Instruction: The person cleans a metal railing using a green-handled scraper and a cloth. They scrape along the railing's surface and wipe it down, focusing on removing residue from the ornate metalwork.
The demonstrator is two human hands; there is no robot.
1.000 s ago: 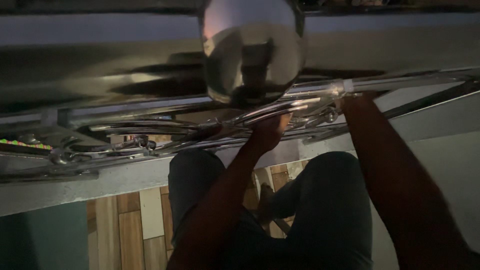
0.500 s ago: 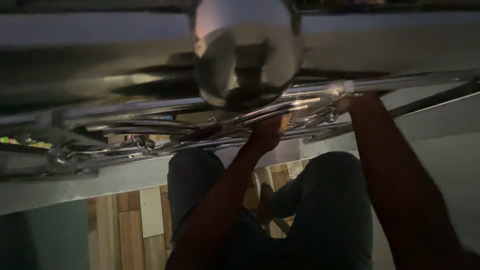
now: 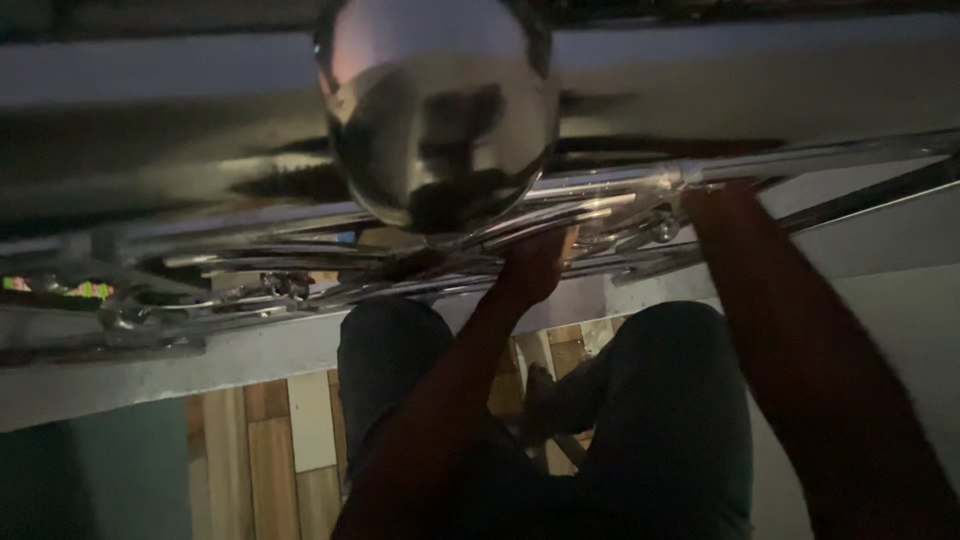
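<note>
In dim light, the person's left hand [image 3: 535, 262] is reaching up from the lap and closing around one of the chrome rods of a shiny metal frame [image 3: 300, 262] that is running across the view from lower left to upper right; the fingers are curling together over the rod, with the thumb side facing the camera. The right hand [image 3: 722, 200] is meeting the same frame farther right, just beside a chrome joint [image 3: 672, 182] where the tubes are coming together, but it is too dark and blurred there to tell whether its fingers are spread or gripping. A polished metal dome [image 3: 440, 110] is hanging just above the left hand, mirroring the dark surroundings, and its lower edge is sitting against the rods. Behind the frame a pale grey ledge [image 3: 200, 355] is stretching across the scene. Below the hands, the person's knees in dark trousers [image 3: 660, 420] are filling the lower middle, and a floor of brown and cream wood-look tiles [image 3: 270, 450] is showing between and left of the legs.
</note>
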